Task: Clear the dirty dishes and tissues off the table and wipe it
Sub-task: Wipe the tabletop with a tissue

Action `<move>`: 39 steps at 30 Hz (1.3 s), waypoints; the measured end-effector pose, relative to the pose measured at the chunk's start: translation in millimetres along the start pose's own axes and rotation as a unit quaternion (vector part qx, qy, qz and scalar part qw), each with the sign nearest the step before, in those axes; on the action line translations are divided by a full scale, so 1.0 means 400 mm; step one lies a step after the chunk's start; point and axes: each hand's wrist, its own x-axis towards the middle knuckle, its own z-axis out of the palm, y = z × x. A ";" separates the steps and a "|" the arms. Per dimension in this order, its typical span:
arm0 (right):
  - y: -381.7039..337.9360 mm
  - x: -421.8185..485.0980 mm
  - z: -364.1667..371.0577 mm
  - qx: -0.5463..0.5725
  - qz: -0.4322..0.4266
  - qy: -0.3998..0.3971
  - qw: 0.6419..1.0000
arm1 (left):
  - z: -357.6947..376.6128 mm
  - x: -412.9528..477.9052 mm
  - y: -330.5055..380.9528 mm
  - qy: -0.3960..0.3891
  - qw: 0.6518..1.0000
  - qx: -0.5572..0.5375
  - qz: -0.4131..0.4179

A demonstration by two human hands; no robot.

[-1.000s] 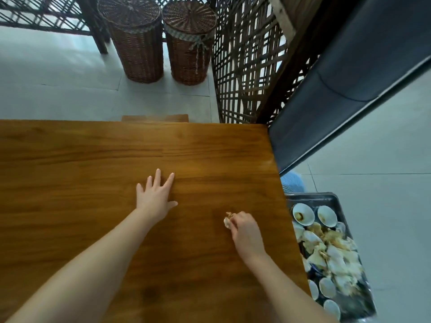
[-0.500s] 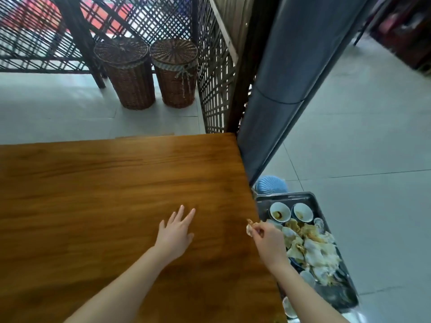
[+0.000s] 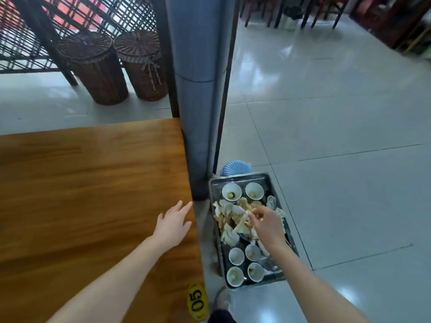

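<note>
Grey metal tray [image 3: 242, 177] holds white bowls [image 3: 231, 191] and crumpled tissues [image 3: 229, 234] — right hand [image 3: 268, 226] pinches a scrap [image 3: 250, 213] above; left hand [image 3: 173, 226] flat on wooden surface [image 3: 81, 183] — yellow tag [image 3: 197, 305] reads "05".

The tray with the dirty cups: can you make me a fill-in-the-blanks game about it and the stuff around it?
1. The metal tray of cups and crumpled tissues sits on the tiled ____.
2. The left hand, fingers straight, is at the edge of the wooden ____.
3. The yellow oval tag at the bottom of the view reads ____.
4. By the lattice screen stand ____ lidded wicker baskets.

Missing words: floor, table, 05, two.
</note>
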 end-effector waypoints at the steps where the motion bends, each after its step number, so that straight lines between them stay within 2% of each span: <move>1: 0.021 0.000 -0.016 0.000 0.001 -0.002 1.000 | 0.013 -0.002 0.032 0.000 1.000 -0.001 0.004; 7: 0.115 0.003 -0.084 -0.016 0.025 -0.001 1.000 | 0.062 -0.006 0.148 -0.018 0.999 -0.015 0.024; 17: 0.181 -0.013 -0.090 -0.014 0.058 0.020 0.998 | 0.101 0.040 0.172 -0.042 0.998 -0.027 0.033; 20: 0.202 -0.014 -0.081 -0.026 0.069 0.000 0.997 | 0.118 0.050 0.179 -0.043 0.998 -0.031 0.026; 27: 0.241 0.011 -0.100 -0.037 0.059 -0.059 0.996 | 0.143 0.033 0.199 -0.034 0.997 -0.058 -0.034; 34: 0.297 0.115 -0.195 -0.043 -0.018 -0.114 0.992 | 0.192 0.006 0.284 0.054 0.981 -0.090 -0.164; 39: 0.321 0.140 -0.261 -0.056 -0.088 -0.186 0.977 | 0.255 -0.063 0.378 0.102 0.960 -0.140 -0.220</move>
